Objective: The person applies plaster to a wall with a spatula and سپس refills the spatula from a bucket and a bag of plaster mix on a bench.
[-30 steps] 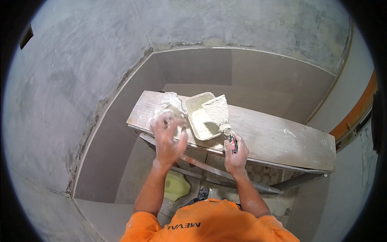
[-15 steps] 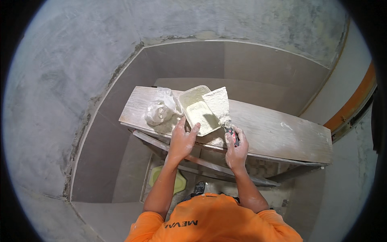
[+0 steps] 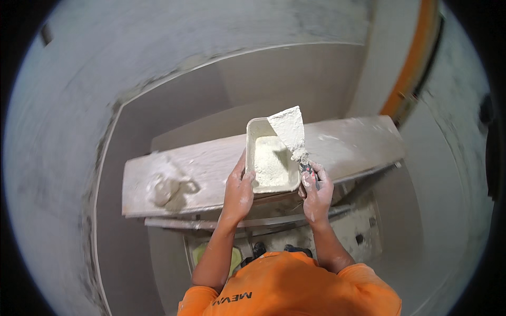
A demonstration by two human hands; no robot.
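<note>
My left hand (image 3: 240, 192) grips the left side of a pale rectangular plastic tub (image 3: 251, 141), thumb over the rim. Off-white powder (image 3: 270, 162) covers the tub's bottom, and a shadow falls on its right part. In my right hand (image 3: 318, 190) is a putty knife (image 3: 289, 126) with a dark and red handle. Its wide blade points up and away, coated in whitish material, and overlaps the tub's far right corner. A thicker clump sits where blade meets handle. The tub is in front of the bench; whether it touches the bench I cannot tell.
A long, dusty wooden bench (image 3: 221, 152) crosses in front of me. A crumpled clear plastic bag (image 3: 167, 184) lies on its left end. A rail (image 3: 179, 223) runs along its near side. Below stands a yellow-green plastic stool or basin (image 3: 237, 258). Grey tiled walls (image 3: 179, 100) enclose the far side.
My view has turned to the right. The tub, in my left hand, is now more upright in view and farther from the plastic bag. The putty knife stays beside it in my right hand.
</note>
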